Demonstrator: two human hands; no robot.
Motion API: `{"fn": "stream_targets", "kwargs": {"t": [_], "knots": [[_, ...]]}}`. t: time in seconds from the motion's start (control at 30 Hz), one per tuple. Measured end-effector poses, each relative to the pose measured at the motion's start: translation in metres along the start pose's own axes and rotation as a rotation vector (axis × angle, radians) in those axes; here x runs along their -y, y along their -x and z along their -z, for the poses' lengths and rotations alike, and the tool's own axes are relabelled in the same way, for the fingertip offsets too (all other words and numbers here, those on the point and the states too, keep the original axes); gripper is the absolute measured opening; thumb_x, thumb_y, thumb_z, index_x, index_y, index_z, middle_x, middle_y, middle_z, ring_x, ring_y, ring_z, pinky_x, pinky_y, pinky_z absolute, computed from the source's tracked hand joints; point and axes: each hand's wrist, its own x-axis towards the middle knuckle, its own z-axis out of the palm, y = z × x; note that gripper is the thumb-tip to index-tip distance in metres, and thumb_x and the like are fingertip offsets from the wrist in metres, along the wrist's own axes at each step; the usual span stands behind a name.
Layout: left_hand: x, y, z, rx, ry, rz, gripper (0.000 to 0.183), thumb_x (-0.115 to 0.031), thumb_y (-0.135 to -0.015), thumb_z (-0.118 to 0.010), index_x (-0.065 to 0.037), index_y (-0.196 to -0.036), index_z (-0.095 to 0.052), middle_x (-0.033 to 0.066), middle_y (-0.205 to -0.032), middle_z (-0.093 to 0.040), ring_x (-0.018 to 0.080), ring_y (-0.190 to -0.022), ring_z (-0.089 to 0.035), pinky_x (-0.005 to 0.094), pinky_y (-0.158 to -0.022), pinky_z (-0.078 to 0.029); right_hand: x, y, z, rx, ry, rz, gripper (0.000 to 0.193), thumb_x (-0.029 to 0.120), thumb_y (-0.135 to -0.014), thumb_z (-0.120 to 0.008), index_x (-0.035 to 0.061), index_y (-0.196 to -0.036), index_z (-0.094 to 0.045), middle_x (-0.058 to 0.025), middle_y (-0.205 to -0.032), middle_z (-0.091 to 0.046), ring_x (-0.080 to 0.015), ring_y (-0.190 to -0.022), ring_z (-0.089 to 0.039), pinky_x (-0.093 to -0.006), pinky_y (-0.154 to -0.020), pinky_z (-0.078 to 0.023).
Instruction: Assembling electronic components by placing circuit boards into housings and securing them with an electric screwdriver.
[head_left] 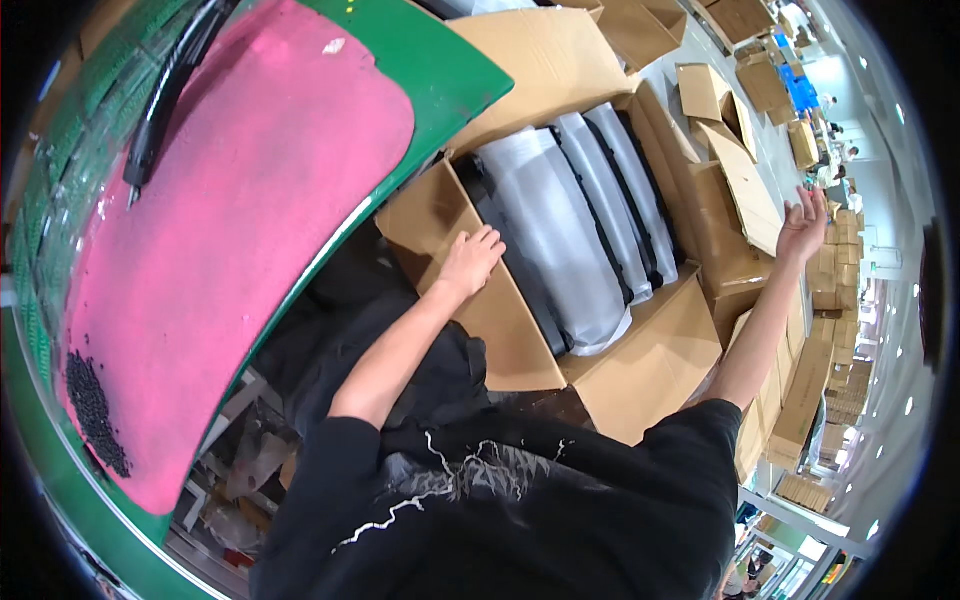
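Wrapped pieces [548,230] have hidden undersides. Mid-frame, the left hand [473,263] touches the carton [505,325] edge, grip unclear; the right hand [803,230], upper right, fingers apart, midair.

Head-worn fisheye view, looking down, close above open carton [645,365]

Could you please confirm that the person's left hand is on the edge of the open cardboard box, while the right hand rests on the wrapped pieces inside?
Not quite: the head view shows the right hand held out to the right, away from the wrapped pieces. The left hand is indeed on the edge of the open cardboard box.
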Motion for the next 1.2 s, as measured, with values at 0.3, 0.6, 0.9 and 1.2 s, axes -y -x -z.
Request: {"fn": "stream_targets", "kwargs": {"t": [0.3, 0.6, 0.9, 1.2], "knots": [[-0.004, 0.001, -0.009, -0.047, 0.195, -0.089, 0.047, -0.011, -0.078, -0.067, -0.011, -0.124, -0.057, 0.0049, -0.137, -0.048, 0.0199, -0.141, -0.031, 0.0468, -0.099, -0.041, -0.271, 0.229, -0.052, 0.888, 0.837, -0.736, 0.046, 0.016, -0.081, -0.071, -0.0036, -0.119, -0.055, -0.0121, -0.098, -0.068, -0.0208, -0.077, -0.067, -0.033, -0.066, -0.054], [0.016, 0.017, 0.005, -0.143, 0.443, -0.062, 0.036, -0.01, -0.083, -0.057, -0.007, -0.119, -0.058, 0.0095, -0.135, -0.051, 0.0269, -0.135, -0.039, 0.0439, -0.101, -0.041, -0.266, 0.317, -0.136, 0.694, 1.16, -0.121, 0.052, 0.015, -0.082, -0.069, -0.0049, -0.125, -0.048, -0.026, -0.117, -0.055, -0.0396, -0.112, -0.054, -0.0423, -0.097, -0.044], [0.042, 0.03, 0.001, -0.247, 0.674, 0.206, 0.024, -0.01, -0.087, -0.049, -0.003, -0.106, -0.062, 0.0157, -0.108, -0.062, 0.0331, -0.105, -0.059, 0.0415, -0.091, -0.048, -0.27, 0.312, -0.156, 0.586, 1.229, -0.261, 0.028, 0.021, -0.088, -0.059, -0.0023, -0.103, -0.062, -0.0226, -0.118, -0.058, -0.0383, -0.105, -0.057, -0.0435, -0.091, -0.047], [0.054, 0.059, 0.014, -0.085, 0.629, 0.19, 0.022, -0.017, -0.087, -0.052, -0.009, -0.105, -0.062, 0.0109, -0.103, -0.066, 0.0311, -0.101, -0.062, 0.0426, -0.086, -0.049, -0.195, 0.258, -0.121, 0.821, 1.192, -0.556, 0.066, 0.055, -0.076, -0.075, -0.0009, -0.053, -0.049, -0.0052, -0.05, -0.042, -0.012, -0.05, -0.039, -0.0391, -0.046, -0.035]]}}
